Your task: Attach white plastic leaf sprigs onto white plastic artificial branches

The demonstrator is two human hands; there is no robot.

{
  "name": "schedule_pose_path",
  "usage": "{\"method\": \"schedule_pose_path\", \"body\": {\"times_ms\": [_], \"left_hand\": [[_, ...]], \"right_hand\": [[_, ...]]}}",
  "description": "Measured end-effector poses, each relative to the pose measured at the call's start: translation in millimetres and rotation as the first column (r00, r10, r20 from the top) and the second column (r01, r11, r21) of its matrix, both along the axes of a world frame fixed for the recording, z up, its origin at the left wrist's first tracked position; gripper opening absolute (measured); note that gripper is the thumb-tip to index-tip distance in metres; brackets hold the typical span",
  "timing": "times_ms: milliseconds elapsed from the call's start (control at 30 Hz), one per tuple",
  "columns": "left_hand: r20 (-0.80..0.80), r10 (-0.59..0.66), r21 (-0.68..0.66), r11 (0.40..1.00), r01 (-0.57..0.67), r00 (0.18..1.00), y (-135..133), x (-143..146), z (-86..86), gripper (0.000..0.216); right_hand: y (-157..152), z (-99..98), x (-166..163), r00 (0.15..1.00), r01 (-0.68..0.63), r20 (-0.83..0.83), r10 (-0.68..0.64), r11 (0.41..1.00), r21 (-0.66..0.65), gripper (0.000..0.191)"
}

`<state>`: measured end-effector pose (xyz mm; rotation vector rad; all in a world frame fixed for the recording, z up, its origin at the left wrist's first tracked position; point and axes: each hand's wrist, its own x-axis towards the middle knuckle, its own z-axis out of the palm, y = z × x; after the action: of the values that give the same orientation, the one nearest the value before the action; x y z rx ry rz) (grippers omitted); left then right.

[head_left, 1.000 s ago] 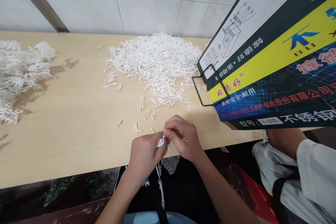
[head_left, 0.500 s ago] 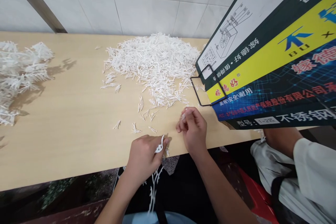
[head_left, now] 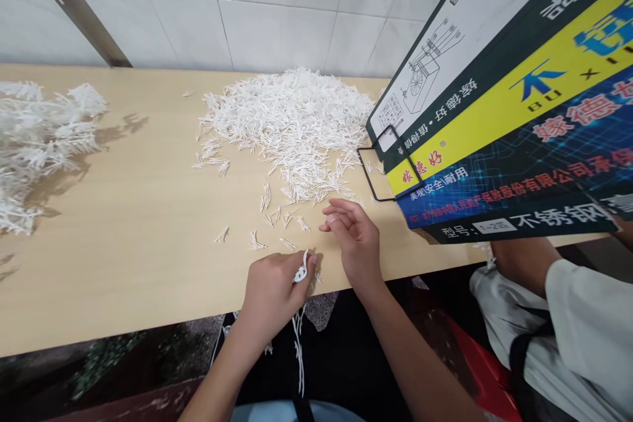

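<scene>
My left hand is closed at the table's front edge around a white branched plastic stem. A curved end of the stem pokes out above the fist, and thin branching strands hang below the table edge. Close by on the right, my right hand has its fingers loosely apart, with nothing visible in them. Just left of its fingertips lies a small white sprig. Several more loose sprigs are scattered in front of my hands. Behind them spreads a large heap of white plastic sprigs.
A big printed cardboard box stands at the right, with a black wire frame at its corner. More white branched pieces lie at the table's left. Another person's sleeve shows at right. A tiled wall backs the table.
My right hand has let go of a small white sprig, which now lies on the table. Its fingers have opened and moved slightly left. My left hand keeps its hold on the stem.
</scene>
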<state>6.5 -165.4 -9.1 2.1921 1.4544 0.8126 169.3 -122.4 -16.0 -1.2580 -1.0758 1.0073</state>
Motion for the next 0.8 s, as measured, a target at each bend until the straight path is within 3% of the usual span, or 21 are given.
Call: {"method": "schedule_pose_path", "body": {"times_ms": [133, 233, 333, 400, 467, 600, 800], "left_hand": [[0.016, 0.001, 0.001, 1.000, -0.001, 1.000, 0, 0, 0.9, 0.041], [-0.016, 0.030, 0.029, 0.999, -0.030, 0.999, -2, 1, -1.7, 0.041], [-0.048, 0.071, 0.071, 0.995, -0.067, 0.996, -3, 2, -4.7, 0.040], [-0.038, 0.071, 0.067, 0.995, -0.069, 0.997, -3, 3, -5.0, 0.039], [0.004, 0.063, 0.031, 0.998, -0.063, 0.998, -3, 2, -3.5, 0.040], [0.162, 0.115, -0.114, 0.989, -0.097, 0.980, 0, 0, 2.8, 0.036], [0.314, 0.212, -0.303, 0.946, -0.114, 0.925, 3, -4, 6.9, 0.026]], "right_hand": [[-2, -1.0, -6, 0.953, 0.004, 0.302, -0.018, 0.999, 0.045, 0.013], [-3, -2.4, -13, 0.802, -0.116, 0.598, 0.010, 0.984, 0.139, 0.008], [-3, -3.3, -17, 0.709, -0.187, 0.705, 0.020, 0.969, 0.161, 0.014], [-4, -3.4, -16, 0.715, -0.175, 0.699, 0.022, 0.974, 0.148, 0.015], [-6, -2.9, -12, 0.773, -0.155, 0.633, 0.047, 0.981, 0.116, 0.012], [-8, -0.3, -3, 0.918, -0.195, 0.353, 0.180, 0.981, 0.007, 0.013], [-12, 6.2, 1, 0.883, -0.398, 0.261, 0.390, 0.917, -0.024, 0.018]]}}
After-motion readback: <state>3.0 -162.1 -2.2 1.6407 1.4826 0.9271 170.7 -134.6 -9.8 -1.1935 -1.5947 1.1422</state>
